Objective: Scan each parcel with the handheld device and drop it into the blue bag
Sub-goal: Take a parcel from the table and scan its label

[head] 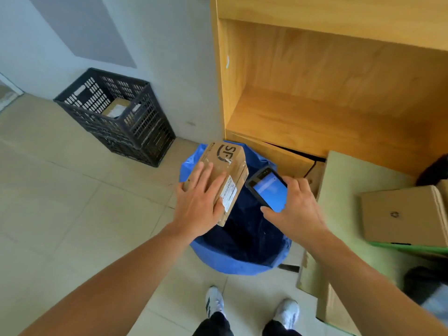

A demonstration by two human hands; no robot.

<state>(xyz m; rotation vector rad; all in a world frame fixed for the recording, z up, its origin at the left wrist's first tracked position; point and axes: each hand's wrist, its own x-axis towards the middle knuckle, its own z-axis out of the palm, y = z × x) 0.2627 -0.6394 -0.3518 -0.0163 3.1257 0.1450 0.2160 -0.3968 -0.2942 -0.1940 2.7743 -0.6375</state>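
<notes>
A brown cardboard parcel (230, 161) with black lettering and a white label on its side hangs tilted over the open mouth of the blue bag (230, 263), which stands on the floor. My left hand (198, 207) lies spread across the parcel's top, thumb down on the labelled side, gripping it. My right hand (298, 209) holds the handheld device (268, 190) just right of the parcel, its blue screen lit and facing up. The inside of the bag looks dark, and I cannot tell what lies in it.
A black slatted crate (116, 117) with a parcel inside stands against the wall at left. A wooden shelf unit (315, 105) rises behind the bag. Another cardboard box (400, 214) and flat cardboard (344, 190) lie at right. My shoes are below the bag.
</notes>
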